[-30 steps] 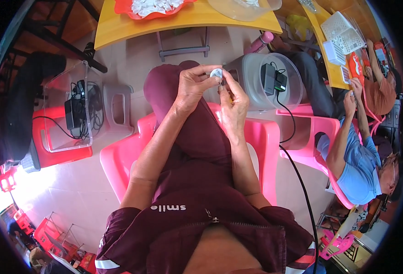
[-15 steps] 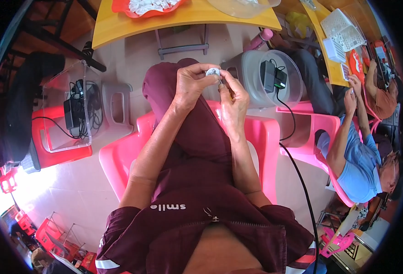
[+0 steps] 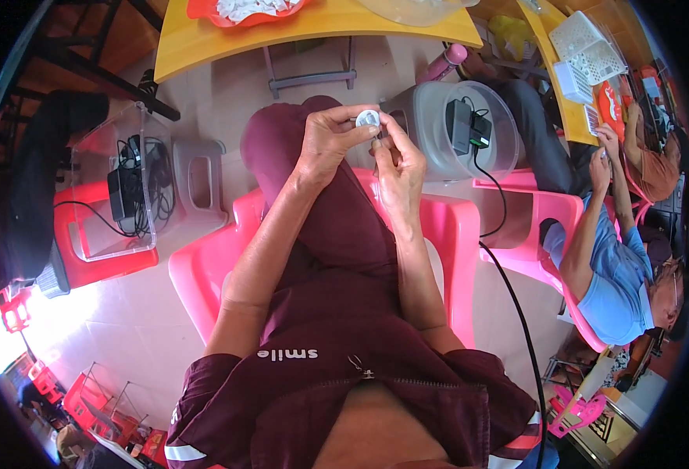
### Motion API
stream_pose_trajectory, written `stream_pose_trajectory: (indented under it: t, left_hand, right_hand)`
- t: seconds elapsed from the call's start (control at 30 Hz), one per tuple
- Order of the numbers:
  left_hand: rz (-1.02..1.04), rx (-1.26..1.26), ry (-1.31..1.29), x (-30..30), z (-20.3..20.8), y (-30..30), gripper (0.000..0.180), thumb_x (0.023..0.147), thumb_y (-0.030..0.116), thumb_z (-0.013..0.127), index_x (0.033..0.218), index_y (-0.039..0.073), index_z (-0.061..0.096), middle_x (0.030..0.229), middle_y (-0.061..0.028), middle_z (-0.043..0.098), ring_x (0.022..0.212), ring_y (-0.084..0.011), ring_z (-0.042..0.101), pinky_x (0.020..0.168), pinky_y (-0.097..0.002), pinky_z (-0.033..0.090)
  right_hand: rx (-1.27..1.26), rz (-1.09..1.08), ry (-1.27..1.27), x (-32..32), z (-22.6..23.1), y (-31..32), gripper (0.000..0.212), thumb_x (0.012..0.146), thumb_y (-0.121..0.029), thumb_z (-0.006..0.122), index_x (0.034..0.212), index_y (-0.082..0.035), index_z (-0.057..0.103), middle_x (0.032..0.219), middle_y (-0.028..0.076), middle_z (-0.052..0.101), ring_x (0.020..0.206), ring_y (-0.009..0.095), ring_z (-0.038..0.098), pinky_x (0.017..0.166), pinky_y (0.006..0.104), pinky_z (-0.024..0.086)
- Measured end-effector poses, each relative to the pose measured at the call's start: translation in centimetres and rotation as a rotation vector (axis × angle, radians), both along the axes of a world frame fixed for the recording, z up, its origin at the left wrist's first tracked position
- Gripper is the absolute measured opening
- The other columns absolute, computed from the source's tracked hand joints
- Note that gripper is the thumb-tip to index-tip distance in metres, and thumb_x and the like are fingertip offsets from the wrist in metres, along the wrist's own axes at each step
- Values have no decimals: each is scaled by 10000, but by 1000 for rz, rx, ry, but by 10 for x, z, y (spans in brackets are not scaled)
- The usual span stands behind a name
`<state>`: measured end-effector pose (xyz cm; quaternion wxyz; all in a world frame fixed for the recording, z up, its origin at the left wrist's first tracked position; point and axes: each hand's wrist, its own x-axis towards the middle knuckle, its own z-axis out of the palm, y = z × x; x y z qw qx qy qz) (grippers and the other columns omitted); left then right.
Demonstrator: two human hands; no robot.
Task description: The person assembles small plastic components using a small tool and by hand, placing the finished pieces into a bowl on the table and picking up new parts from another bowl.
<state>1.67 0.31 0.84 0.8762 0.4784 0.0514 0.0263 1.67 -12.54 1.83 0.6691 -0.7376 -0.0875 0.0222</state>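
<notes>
Right of the white disc [image 3: 368,117], a clear tub [image 3: 504,117] holds adapters [image 3: 458,127].

A disc [image 3: 368,119] is held between the left hand [image 3: 325,144] and the right hand [image 3: 399,164], above the legs. Ahead, on a desk [image 3: 204,51], a dish [image 3: 235,23] of small pieces is set left and a bowl [image 3: 407,14] right. Left of the chair [image 3: 458,258], adapters [image 3: 122,191] are contained in a box [image 3: 98,172], with a stool [image 3: 201,148] just to its right. Right of the legs, a charger [image 3: 460,125] is contained in a tub [image 3: 502,152]; beyond it a bottle [image 3: 442,64] is seen. Farther right, a basket [image 3: 579,37] is placed on a second desk [image 3: 544,47].
</notes>
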Motion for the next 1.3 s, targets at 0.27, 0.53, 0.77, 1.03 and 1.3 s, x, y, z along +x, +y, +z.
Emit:
stream_pose_trajectory:
  t: [0.27,0.53,0.77,1.03,1.3]
  left_hand:
    - [1,29,-32,0,-4,1,300,794,-15,683,1088,-37,629,959,-82,668,847,-111,628,769,-242,521]
    - [-13,49,-22,-1,-4,0,314,793,9,695,1098,-25,630,965,-71,669,869,-103,621,796,-239,507]
    - [-13,80,-6,-1,0,-1,270,800,-17,673,1067,-42,645,941,-64,655,825,-95,602,751,-226,501]
    - [12,103,-15,-1,-3,-1,252,788,-33,673,1040,-43,656,924,-69,659,817,-102,618,741,-229,517]
    - [18,97,11,-2,-3,1,244,784,-45,663,1028,-42,661,901,-69,669,797,-103,623,746,-229,523]
  right_hand:
    - [-37,-7,-74,0,-5,-3,386,864,50,536,1232,-56,579,736,-51,468,609,19,398,517,165,326]
    - [-60,-7,43,-1,-1,-4,413,809,73,544,1209,-28,578,833,47,602,696,95,493,665,233,432]
    - [-60,-12,-63,0,-7,-3,378,857,70,534,1219,-29,578,752,-38,489,633,30,432,546,179,359]
    - [-293,-99,-272,-4,6,4,352,800,30,572,1142,-42,616,820,131,610,671,241,588,620,335,453]
    - [-241,-49,-178,-5,4,-2,366,830,76,553,1177,-26,608,866,59,611,781,103,554,664,227,434]
